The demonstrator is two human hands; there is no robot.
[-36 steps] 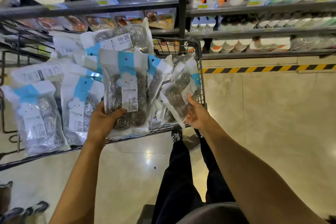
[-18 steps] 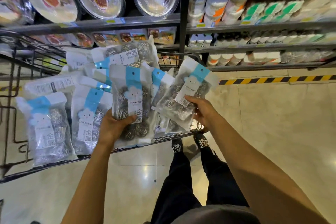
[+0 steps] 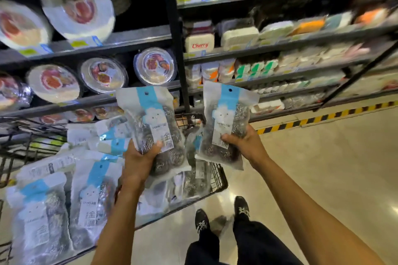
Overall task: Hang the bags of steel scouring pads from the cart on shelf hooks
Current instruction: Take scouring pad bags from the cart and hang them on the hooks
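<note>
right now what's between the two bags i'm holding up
Head view: the gap between the left bag and right bag is open air, with the black shelf post and cart rim behind.

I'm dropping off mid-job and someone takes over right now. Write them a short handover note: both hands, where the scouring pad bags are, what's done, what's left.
Left hand: grip on the lower part of the first bag, held upright above the cart.
Right hand: grip on the lower part of the second bag, upright, to the right of the first, not touching it.
Many loose bags lie piled in the cart.
Done: two bags are out and in hand.
Left: none is seen hung, and no hook can be made out on the blurred shelves. Hang these two, then the rest.
</note>
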